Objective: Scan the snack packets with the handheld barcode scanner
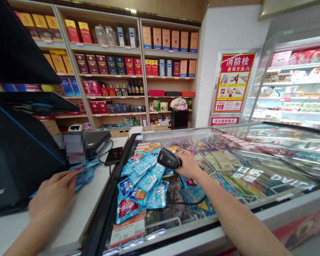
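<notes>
Gripped in my right hand (188, 164) is a black barcode scanner (168, 158), held above a heap of small blue snack packets (146, 174) on the glass freezer top. A cable runs over the glass below my wrist. On the white counter at left, my left hand (53, 190) has its fingers closed on a blue snack packet (84, 176). More blue packaging shows partly behind that hand. A price card (128, 229) lies at the near corner of the freezer, partly under the packets.
A black checkout terminal (21, 153) stands at far left. Beside it, a phone (114, 155) rests on the white counter (77, 217). The glass-topped freezer (245, 213) fills the right. Behind are shelves of boxes and bottles (112, 65) and a lit display fridge (298, 81).
</notes>
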The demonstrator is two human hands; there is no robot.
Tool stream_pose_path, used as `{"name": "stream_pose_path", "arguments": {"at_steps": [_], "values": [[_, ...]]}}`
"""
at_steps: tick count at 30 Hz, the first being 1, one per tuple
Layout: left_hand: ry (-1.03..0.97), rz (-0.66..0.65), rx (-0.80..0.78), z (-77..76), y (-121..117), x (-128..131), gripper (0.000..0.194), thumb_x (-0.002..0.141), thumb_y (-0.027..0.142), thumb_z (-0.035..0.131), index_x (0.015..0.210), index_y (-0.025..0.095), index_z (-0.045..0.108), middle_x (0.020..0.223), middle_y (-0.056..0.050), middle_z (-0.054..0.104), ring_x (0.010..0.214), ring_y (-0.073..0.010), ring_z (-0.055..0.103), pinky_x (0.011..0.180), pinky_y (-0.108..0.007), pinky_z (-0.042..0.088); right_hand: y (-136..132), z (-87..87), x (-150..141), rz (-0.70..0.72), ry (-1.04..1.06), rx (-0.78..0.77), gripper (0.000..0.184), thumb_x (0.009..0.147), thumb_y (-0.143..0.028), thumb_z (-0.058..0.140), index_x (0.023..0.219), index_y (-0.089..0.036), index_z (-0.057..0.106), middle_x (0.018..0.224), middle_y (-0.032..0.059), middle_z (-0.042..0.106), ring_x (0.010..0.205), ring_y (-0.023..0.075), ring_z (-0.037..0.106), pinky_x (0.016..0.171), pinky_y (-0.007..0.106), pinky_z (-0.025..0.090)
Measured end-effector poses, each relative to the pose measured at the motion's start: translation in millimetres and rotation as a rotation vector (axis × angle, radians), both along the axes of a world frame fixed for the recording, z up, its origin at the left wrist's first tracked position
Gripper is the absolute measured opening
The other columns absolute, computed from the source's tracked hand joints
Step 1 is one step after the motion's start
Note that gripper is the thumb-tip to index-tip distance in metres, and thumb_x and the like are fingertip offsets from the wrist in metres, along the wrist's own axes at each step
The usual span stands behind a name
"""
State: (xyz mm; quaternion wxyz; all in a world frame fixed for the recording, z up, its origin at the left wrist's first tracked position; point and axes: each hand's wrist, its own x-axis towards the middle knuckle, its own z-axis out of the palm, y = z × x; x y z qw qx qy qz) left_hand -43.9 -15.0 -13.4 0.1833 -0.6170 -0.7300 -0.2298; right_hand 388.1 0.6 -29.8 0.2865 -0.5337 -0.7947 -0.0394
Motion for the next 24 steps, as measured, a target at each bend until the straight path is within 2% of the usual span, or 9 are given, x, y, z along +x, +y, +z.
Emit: {"name": "stream_pose_path", "arguments": {"at_steps": [5, 10, 14, 18, 21, 24], "values": [[-0.215, 0.031, 0.125, 16.6, -1, 10, 0.044, 0.082, 0.043, 0.036, 0.101, 0.021, 0.070, 0.108, -0.011, 0.070, 0.090, -0.0288, 0.064, 0.083, -0.043, 0.051, 2, -2.5, 1, -0.001, 0.000, 0.003, 0.020, 0.073, -0.030, 0.064, 0.091, -0.023, 0.068, 0.082, 0.0032, 0.074, 0.081, 0.0220, 0.066, 0.080, 0.032, 0.036], [-0.427, 0.137, 0.147, 28.9, 2, 16, 0.041, 0.078, 0.044, 0.042, 0.099, 0.021, 0.070, 0.085, -0.007, 0.070, 0.079, -0.0264, 0.062, 0.072, -0.037, 0.050, 3, -3.9, 1, 0.008, 0.006, 0.018, 0.020, 0.073, -0.029, 0.064, 0.091, -0.022, 0.068, 0.082, 0.0032, 0.074, 0.079, 0.0220, 0.066, 0.080, 0.032, 0.036], [-0.503, 0.180, 0.175, 28.3, 3, 15, 0.042, 0.077, 0.043, 0.044, 0.099, 0.019, 0.071, 0.076, -0.006, 0.067, 0.072, -0.0246, 0.060, 0.066, -0.034, 0.049, 2, -3.3, 1, 0.019, 0.007, 0.022, 0.018, 0.073, -0.029, 0.064, 0.089, -0.022, 0.068, 0.080, 0.0029, 0.074, 0.078, 0.0221, 0.066, 0.079, 0.032, 0.035], [-0.598, 0.179, 0.244, 25.1, 1, 16, 0.034, 0.075, 0.042, 0.051, 0.093, 0.021, 0.072, 0.064, -0.002, 0.061, 0.066, -0.0230, 0.058, 0.066, -0.036, 0.052, 3, -2.7, 1, 0.017, 0.000, 0.022, 0.017, 0.073, -0.029, 0.064, 0.088, -0.022, 0.067, 0.080, 0.0028, 0.073, 0.079, 0.0218, 0.066, 0.077, 0.031, 0.036], [-0.856, 0.172, 0.378, 28.3, -4, 26, 0.027, 0.071, 0.034, 0.058, 0.089, 0.020, 0.071, 0.063, 0.001, 0.059, 0.060, -0.0187, 0.058, 0.064, -0.035, 0.055, 3, -3.2, 2, 0.014, -0.005, 0.026, 0.017, 0.073, -0.029, 0.064, 0.088, -0.022, 0.067, 0.081, 0.0030, 0.074, 0.080, 0.0215, 0.066, 0.078, 0.031, 0.036], [-1.214, 0.083, 0.523, 34.1, -5, 40, 0.015, 0.068, 0.023, 0.060, 0.080, 0.015, 0.066, 0.067, 0.002, 0.059, 0.057, -0.0142, 0.057, 0.063, -0.035, 0.059, 4, -4.1, 1, 0.007, -0.011, 0.025, 0.016, 0.073, -0.029, 0.064, 0.087, -0.022, 0.066, 0.082, 0.0033, 0.074, 0.080, 0.0216, 0.066, 0.079, 0.031, 0.036]]}}
